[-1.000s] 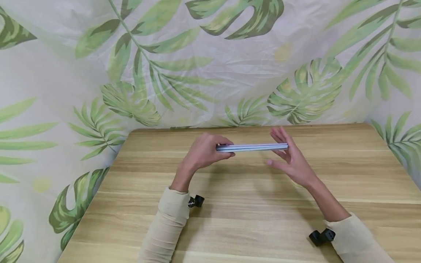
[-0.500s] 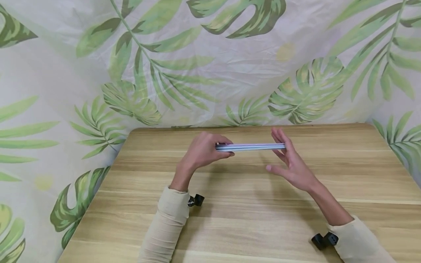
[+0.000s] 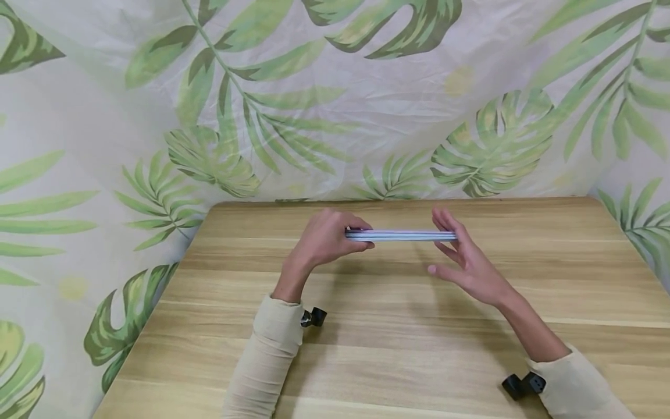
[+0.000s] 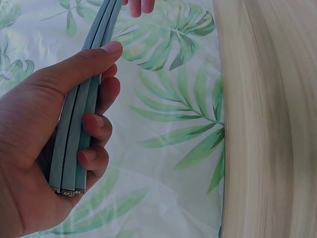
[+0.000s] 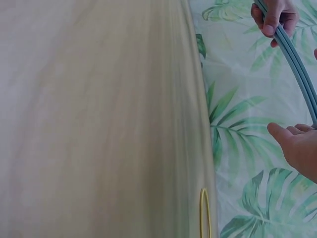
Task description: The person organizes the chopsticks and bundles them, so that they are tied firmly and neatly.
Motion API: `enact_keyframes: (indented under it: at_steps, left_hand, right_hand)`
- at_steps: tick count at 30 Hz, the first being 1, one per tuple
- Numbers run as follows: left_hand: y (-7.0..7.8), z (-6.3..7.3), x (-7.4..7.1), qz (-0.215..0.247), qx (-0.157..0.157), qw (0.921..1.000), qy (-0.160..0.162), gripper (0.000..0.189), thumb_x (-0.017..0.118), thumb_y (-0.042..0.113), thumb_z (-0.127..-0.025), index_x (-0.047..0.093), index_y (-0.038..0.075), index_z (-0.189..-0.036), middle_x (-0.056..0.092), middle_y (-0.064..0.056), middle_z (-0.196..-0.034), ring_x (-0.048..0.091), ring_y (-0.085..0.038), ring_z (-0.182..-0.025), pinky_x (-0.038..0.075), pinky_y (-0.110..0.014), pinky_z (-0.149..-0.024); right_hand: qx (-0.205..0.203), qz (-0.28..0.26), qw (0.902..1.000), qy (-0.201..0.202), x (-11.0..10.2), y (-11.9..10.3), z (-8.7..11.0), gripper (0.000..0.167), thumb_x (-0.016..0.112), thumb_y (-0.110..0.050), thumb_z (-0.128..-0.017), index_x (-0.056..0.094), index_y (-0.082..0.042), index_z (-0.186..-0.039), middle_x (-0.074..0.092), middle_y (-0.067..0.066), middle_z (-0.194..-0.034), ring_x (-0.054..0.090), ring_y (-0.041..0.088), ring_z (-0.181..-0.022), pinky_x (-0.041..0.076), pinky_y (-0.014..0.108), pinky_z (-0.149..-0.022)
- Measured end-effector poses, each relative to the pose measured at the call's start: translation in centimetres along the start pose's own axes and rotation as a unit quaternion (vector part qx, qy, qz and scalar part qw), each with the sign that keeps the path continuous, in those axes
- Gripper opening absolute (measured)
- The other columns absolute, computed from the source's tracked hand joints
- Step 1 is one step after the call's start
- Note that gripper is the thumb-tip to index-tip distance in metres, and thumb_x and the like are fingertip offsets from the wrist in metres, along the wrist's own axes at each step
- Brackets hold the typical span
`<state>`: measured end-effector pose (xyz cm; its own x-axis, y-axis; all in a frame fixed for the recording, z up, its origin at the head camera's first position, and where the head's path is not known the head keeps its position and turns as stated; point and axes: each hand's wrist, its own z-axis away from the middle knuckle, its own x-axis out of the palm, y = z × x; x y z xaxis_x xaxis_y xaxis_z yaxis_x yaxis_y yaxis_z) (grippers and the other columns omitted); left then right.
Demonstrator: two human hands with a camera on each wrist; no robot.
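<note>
Blue-grey strips (image 3: 400, 235) were gathered, left hand (image 3: 321, 238) gripping at nine o'clock, right hand (image 3: 471, 265) spread, touching at three. Yellow loop (image 5: 201, 213) lay apart, apparently unused.

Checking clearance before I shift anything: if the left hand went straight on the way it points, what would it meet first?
Probably the right hand, at the far end of the layered bundle that the left hand grips; depth is hard to judge.
</note>
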<state>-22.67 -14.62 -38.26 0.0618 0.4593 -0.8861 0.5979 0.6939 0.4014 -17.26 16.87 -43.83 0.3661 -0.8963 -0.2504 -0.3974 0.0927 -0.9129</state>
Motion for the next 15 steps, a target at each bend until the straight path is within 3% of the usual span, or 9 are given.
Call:
enact_keyframes:
  at_steps: [8, 15]
  left_hand:
    - [-0.1, 0.0, 0.1, -0.002, -0.004, 1.0, 0.0, 0.02, 0.091, 0.033, -0.088, 0.087, 0.021, -0.104, 0.082, 0.008, -0.096, 0.06, -0.005, -0.069, 0.045, -0.026, -0.065]
    - [-0.1, 0.1, 0.2, -0.007, -0.004, 1.0, 0.002, 0.02, 0.091, 0.033, -0.088, 0.087, 0.022, -0.105, 0.083, 0.008, -0.096, 0.06, -0.005, -0.069, 0.046, -0.026, -0.065]
  right_hand:
    - [0.016, 0.028, 0.9995, -0.004, -1.8, 0.8, 1.3, 0.094, 0.07, 0.006, -0.098, 0.016, -0.009, -0.173, 0.019, 0.022, -0.177, 0.025, 0.003, -0.162, 0.038, 0.01, -0.116]
    - [0.036, 0.064, 0.9973, -0.003, -4.0, 1.4, 2.7, 0.093, 0.072, 0.003, -0.098, 0.018, -0.01, -0.173, 0.024, 0.025, -0.176, 0.029, -0.013, -0.154, 0.039, 0.007, -0.112]
